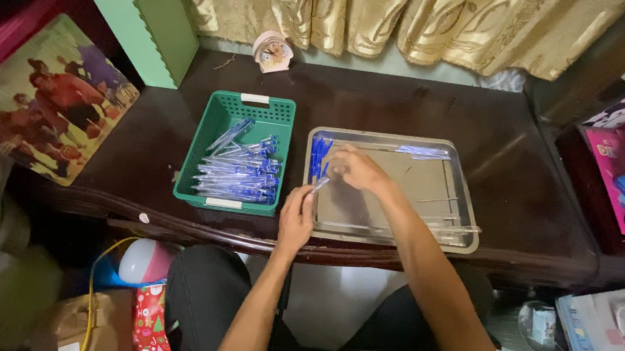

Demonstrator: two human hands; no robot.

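Near the bench's front edge, the left hand (296,218) pinches a clear pen barrel (319,185) in its fingers over the steel tray's (465,201) left rim. The right hand (357,169) hovers inside the tray beside blue pen caps (320,154), fingers curled together; what they grip is unclear. A green basket (217,117) of assembled pens (239,174) sits just left.

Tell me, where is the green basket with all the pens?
In the head view, the green basket sits on the dark table, left of the metal tray and just beyond the left hand.
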